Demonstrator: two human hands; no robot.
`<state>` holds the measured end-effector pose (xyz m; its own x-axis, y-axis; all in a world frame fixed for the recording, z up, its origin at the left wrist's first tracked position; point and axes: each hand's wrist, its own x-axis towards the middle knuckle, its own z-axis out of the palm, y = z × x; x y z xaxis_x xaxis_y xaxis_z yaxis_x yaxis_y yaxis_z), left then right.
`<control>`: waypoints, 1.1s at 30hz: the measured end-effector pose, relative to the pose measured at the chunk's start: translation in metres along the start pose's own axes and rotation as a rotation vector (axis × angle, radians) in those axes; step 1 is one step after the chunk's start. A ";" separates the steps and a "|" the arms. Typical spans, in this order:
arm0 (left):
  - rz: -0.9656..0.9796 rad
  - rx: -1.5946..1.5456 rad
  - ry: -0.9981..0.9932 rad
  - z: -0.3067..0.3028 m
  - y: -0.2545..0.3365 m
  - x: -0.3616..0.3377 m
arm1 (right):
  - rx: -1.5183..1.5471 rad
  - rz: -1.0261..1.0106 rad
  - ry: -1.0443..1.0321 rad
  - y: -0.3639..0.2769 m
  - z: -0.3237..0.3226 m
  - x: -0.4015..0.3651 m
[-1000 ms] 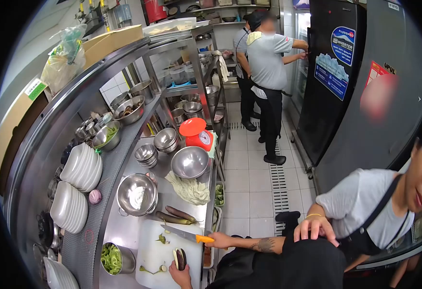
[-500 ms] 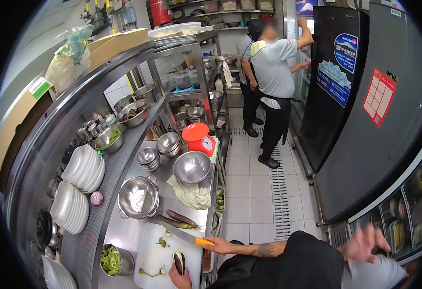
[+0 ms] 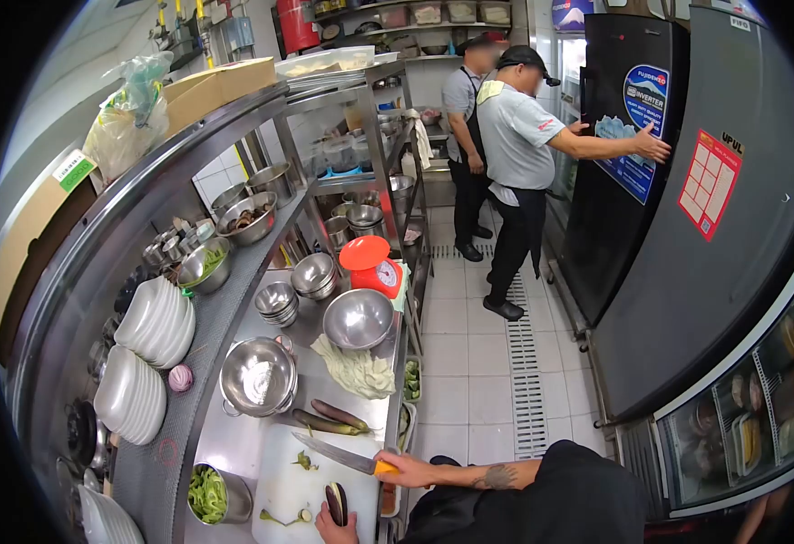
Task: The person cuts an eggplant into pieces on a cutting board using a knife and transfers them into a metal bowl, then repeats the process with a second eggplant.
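Observation:
My right hand [image 3: 406,471] is closed around the orange handle of a kitchen knife [image 3: 335,452]. Its blade reaches over the white cutting board [image 3: 274,471], pointing towards the steel colander. At the lower edge of the board, my left hand [image 3: 336,528] grips a cut eggplant [image 3: 337,504] with a pale flesh strip between its dark sides. Green stem trimmings [image 3: 304,461] and a stalk with a small pale slice [image 3: 286,518] lie on the board. Beyond the blade rest two whole purple eggplants [image 3: 339,417].
A steel pot of cut greens [image 3: 208,496] stands left of the board. Behind are a colander [image 3: 259,376], a cloth [image 3: 356,369], a steel bowl [image 3: 359,319] and a red scale [image 3: 371,265]. Stacked white dishes [image 3: 131,396] line the shelf. Two people [image 3: 515,145] stand by the fridges [image 3: 631,163].
The knife blade now shows fully over the board, and its handle has shifted slightly down. One co-worker has turned, both hands now at the black fridge. A blurred hand at lower right is gone.

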<state>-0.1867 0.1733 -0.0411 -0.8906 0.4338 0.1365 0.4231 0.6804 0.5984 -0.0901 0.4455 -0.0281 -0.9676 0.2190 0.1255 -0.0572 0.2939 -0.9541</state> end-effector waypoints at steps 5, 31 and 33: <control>0.020 0.034 -0.034 -0.001 -0.006 -0.007 | -0.018 0.156 -0.069 -0.002 -0.002 0.002; 0.075 0.102 0.050 0.030 -0.037 -0.002 | -0.069 -0.007 0.083 0.013 0.020 -0.004; 0.101 0.111 0.055 0.029 -0.032 0.000 | -0.093 -0.077 0.095 0.016 0.021 -0.006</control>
<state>-0.1952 0.1686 -0.0833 -0.8493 0.4722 0.2360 0.5237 0.6976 0.4890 -0.0908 0.4297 -0.0500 -0.9334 0.2779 0.2269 -0.1035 0.3968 -0.9121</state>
